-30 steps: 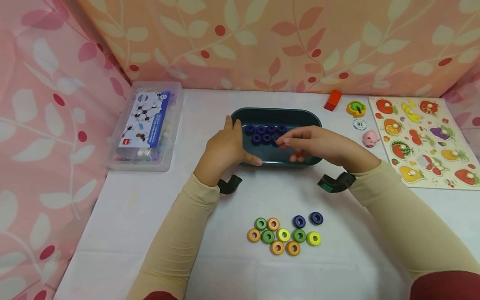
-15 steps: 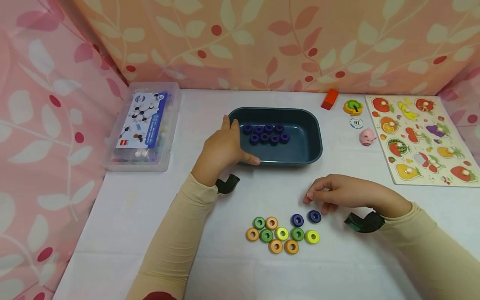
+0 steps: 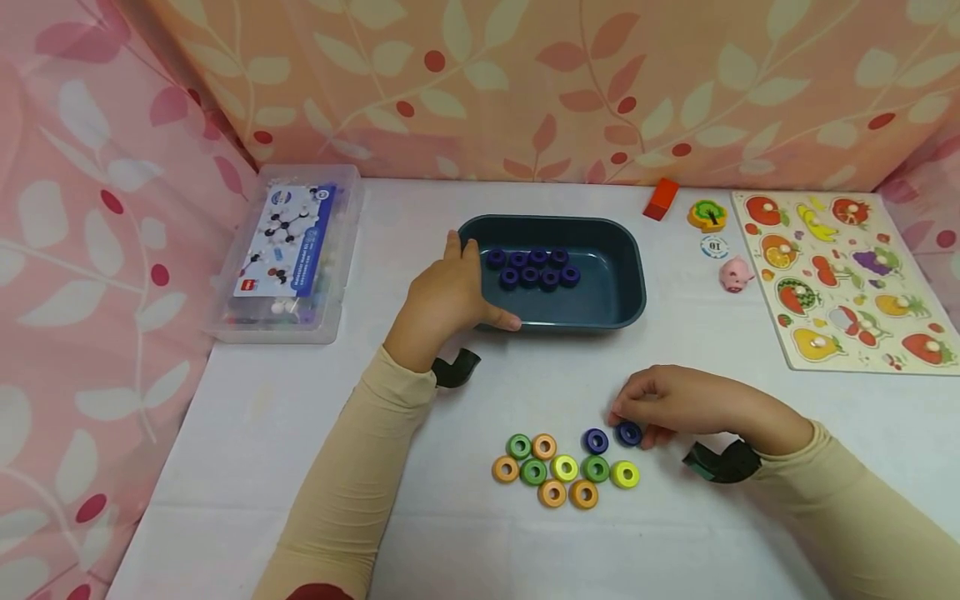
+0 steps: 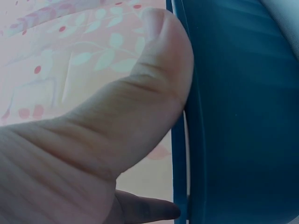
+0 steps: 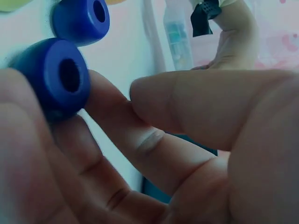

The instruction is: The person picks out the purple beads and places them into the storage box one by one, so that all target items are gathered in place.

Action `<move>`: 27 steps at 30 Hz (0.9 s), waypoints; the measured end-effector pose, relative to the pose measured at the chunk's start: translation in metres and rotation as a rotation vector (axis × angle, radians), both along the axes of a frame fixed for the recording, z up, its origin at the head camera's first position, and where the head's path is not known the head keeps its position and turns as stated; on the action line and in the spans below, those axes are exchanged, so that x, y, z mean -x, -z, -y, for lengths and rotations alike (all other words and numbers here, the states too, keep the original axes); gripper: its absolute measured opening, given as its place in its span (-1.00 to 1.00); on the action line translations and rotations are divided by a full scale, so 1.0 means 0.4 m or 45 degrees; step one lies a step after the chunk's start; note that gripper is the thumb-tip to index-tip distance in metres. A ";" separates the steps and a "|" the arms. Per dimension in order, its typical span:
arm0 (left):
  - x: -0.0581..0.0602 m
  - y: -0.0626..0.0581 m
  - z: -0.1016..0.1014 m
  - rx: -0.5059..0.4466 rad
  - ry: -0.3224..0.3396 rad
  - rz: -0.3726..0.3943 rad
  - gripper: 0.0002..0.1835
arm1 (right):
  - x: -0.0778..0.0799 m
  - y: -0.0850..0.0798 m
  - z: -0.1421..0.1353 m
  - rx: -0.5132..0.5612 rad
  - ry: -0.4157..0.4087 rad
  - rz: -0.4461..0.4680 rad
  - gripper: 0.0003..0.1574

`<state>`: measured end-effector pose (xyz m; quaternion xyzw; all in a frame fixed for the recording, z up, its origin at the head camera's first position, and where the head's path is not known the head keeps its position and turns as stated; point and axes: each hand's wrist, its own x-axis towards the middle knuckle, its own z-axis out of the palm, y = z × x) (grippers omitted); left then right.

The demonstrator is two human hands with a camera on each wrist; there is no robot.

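Observation:
My left hand [image 3: 442, 300] rests on the left end of a dark teal tray [image 3: 603, 292], with the thumb along the front rim and the fingers spread over the left side. In the left wrist view the thumb [image 4: 154, 93] touches the tray's rim. Several purple-blue rings [image 3: 508, 283] lie inside the tray. My right hand [image 3: 697, 408] is low over the table, its fingers loosely around a dark blue wooden ring [image 5: 49, 91]. There, the index fingertip meets the ring while the thumb [image 5: 187, 100] lies against that finger, apart from the ring. A second blue ring [image 5: 77, 25] sits beside it.
Green, orange and yellow rings [image 3: 565, 478] lie nearer the front. A clear plastic box [image 3: 225, 329] stands at the left. At the right are a red block [image 3: 661, 199], tree piece [image 3: 707, 216], round white token [image 3: 714, 247], pink pig [image 3: 736, 274] and fruit puzzle board [image 3: 828, 287].
My right hand has left the tray, come back toward the front right, and lowered beside the blue ring. The left hand stays on the tray.

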<state>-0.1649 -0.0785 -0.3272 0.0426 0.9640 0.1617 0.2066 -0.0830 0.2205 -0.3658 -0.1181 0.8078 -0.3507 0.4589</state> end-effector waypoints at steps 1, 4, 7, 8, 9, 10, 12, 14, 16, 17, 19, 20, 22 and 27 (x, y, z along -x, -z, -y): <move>0.000 0.001 0.000 -0.001 -0.001 0.002 0.51 | 0.001 0.000 -0.001 0.006 -0.010 -0.009 -0.72; 0.001 0.002 0.000 -0.007 -0.004 0.005 0.51 | 0.008 -0.011 0.000 0.012 -0.037 -0.058 -0.72; 0.001 0.004 0.001 -0.011 -0.007 0.005 0.51 | 0.027 -0.048 0.005 0.004 -0.037 -0.132 -0.71; 0.001 0.004 0.001 -0.012 -0.007 0.006 0.51 | 0.036 -0.066 0.010 0.010 -0.021 -0.161 -0.70; 0.001 0.004 0.001 -0.013 -0.007 0.006 0.51 | 0.048 -0.087 0.016 0.014 0.003 -0.184 -0.68; 0.001 0.003 0.001 -0.012 -0.006 0.005 0.51 | 0.062 -0.107 0.024 0.027 0.027 -0.210 -0.67; 0.001 0.003 0.001 -0.009 -0.002 0.002 0.51 | 0.095 -0.141 0.046 0.047 0.075 -0.272 -0.63; 0.001 0.004 0.006 -0.002 0.000 0.002 0.51 | 0.139 -0.158 0.080 0.037 0.111 -0.345 -0.58; 0.001 0.005 0.009 0.000 -0.001 0.000 0.51 | 0.188 -0.157 0.124 0.009 0.118 -0.411 -0.52; 0.001 0.006 0.010 0.000 -0.003 -0.003 0.51 | 0.212 -0.152 0.148 -0.006 0.118 -0.428 -0.50; 0.000 0.006 0.012 -0.003 -0.002 -0.008 0.51 | 0.256 -0.134 0.191 -0.027 0.111 -0.438 -0.47; 0.000 0.007 0.011 -0.005 -0.001 -0.009 0.51 | 0.275 -0.123 0.210 -0.024 0.104 -0.431 -0.48; 0.001 0.008 0.010 -0.006 0.003 -0.011 0.51 | 0.303 -0.099 0.237 -0.026 0.099 -0.394 -0.50; 0.003 0.009 0.004 -0.007 0.008 -0.009 0.52 | 0.328 -0.047 0.257 -0.093 0.064 -0.382 -0.55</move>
